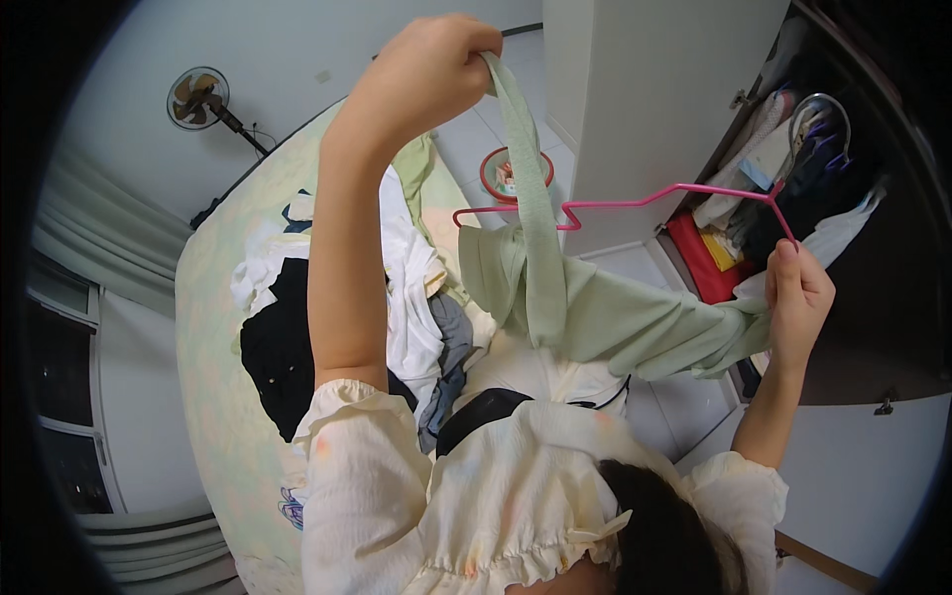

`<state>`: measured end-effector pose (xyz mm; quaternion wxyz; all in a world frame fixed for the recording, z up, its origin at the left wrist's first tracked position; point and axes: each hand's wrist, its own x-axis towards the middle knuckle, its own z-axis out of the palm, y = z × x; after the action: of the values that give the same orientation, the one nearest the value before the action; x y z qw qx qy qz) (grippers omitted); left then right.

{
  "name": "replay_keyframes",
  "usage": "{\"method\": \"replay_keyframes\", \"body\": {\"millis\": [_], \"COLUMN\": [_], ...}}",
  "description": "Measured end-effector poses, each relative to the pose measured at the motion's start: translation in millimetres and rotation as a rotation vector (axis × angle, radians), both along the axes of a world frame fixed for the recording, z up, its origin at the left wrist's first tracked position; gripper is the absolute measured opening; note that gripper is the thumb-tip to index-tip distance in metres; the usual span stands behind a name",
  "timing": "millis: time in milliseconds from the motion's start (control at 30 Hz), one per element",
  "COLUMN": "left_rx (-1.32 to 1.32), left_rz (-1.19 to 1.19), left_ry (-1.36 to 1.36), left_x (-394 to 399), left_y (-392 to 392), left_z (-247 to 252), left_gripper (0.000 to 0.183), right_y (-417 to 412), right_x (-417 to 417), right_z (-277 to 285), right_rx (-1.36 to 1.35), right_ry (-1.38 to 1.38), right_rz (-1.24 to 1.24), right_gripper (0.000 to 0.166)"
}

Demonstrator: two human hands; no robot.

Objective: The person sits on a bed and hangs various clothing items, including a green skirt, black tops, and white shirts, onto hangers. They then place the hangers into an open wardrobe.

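A pale green garment (632, 320) hangs between my two hands. My left hand (439, 67), raised high at the top of the view, is closed on a strap-like strip of it. On the right, my right hand (799, 290) grips one arm of a pink clothes hanger (714, 190) and bunched green cloth beside it. The hanger lies sideways, its silver hook toward the wardrobe, and its far end passes behind the raised strip. The garment's wide end drapes just below that far end; whether any of it is over the hanger, I cannot tell.
At the left, a bed (216, 320) bears piled clothes, among them a black garment (279, 349) and a white one (409, 312). A red-rimmed basin (550, 167) stands on the tiled floor. At the right is an open wardrobe with hanging clothes and a red item (699, 256). A fan (197, 97) stands beyond the bed.
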<state>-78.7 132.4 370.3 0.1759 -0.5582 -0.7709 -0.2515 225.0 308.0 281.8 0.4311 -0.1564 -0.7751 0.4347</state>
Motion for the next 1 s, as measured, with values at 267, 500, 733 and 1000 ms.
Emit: {"method": "replay_keyframes", "body": {"millis": [267,500,733,1000], "left_rx": [0.128,-0.152,-0.115,-0.259], "left_rz": [-0.257,-0.477,-0.438,-0.474], "left_ry": [-0.262,-0.875,-0.635,-0.885], "left_x": [2,32,59,42], "left_y": [46,7,14,24], "left_z": [-55,-77,-80,-95], "left_gripper": [0.024,0.023,0.022,0.032], "right_y": [2,40,44,77], "right_x": [-1,10,2,-1], "right_z": [-3,-8,-11,-12], "right_rx": [0.007,-0.097,-0.097,0.027], "right_ry": [0.009,0.034,0.034,-0.016], "right_rz": [-0.067,-0.084,-0.039,-0.144], "right_gripper": [0.037,0.037,0.035,0.038]}}
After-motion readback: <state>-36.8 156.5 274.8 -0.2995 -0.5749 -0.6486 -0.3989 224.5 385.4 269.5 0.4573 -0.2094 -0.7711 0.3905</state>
